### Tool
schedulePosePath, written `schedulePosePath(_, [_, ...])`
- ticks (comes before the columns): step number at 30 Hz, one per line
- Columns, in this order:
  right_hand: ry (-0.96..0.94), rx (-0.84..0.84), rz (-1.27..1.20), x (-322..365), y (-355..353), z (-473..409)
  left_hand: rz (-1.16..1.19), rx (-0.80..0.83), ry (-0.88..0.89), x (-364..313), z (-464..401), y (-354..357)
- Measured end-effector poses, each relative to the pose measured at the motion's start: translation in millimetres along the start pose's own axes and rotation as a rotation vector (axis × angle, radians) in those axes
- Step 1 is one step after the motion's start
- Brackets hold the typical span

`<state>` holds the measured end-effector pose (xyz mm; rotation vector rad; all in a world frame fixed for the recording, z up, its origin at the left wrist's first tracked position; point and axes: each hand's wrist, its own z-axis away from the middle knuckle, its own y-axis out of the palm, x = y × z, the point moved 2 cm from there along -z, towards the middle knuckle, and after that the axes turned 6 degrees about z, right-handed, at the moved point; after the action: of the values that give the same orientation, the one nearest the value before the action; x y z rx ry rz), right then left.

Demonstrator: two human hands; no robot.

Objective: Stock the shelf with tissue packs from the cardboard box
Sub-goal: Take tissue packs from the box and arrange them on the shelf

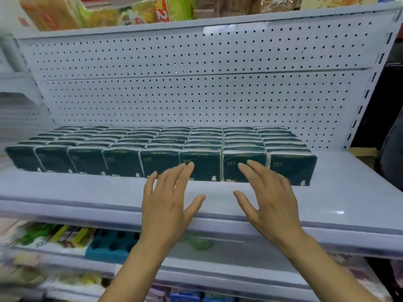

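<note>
Several rows of dark green tissue packs (pixel 122 162) stand side by side on the pale grey shelf (pixel 338 192), filling it from the pegboard back to a front row. My left hand (pixel 170 201) hovers with straight, spread fingers just in front of the front row, its fingertips near one pack (pixel 202 164). My right hand (pixel 268 197) is held the same way beside it, fingertips at the neighbouring pack (pixel 250 162). Neither hand holds anything. The cardboard box is out of view.
A white pegboard back wall (pixel 196 94) rises behind the packs. The shelf above carries bagged goods (pixel 135 14). Lower shelves hold a blue tray (pixel 111 245) and mixed packets. A bare strip of shelf runs in front of the packs and at the right end.
</note>
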<state>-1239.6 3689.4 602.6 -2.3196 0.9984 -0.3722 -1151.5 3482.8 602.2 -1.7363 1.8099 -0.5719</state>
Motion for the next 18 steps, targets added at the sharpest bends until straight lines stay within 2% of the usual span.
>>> schedulePosePath(6, [-0.113,0.103,-0.077,114.5,38.0,-4.9,-0.109,0.094,-0.167,89.3,62.8,-52.7])
schedulePosePath(13, [-0.252,0.168,-0.245,293.7,87.8,-16.0,-0.262,0.137,-0.318,222.2,139.8,-136.6])
schedulePosePath(18, [-0.342,0.221,-0.346,415.3,131.1,-13.6,-0.345,0.245,-0.478,324.6,205.7,-192.1])
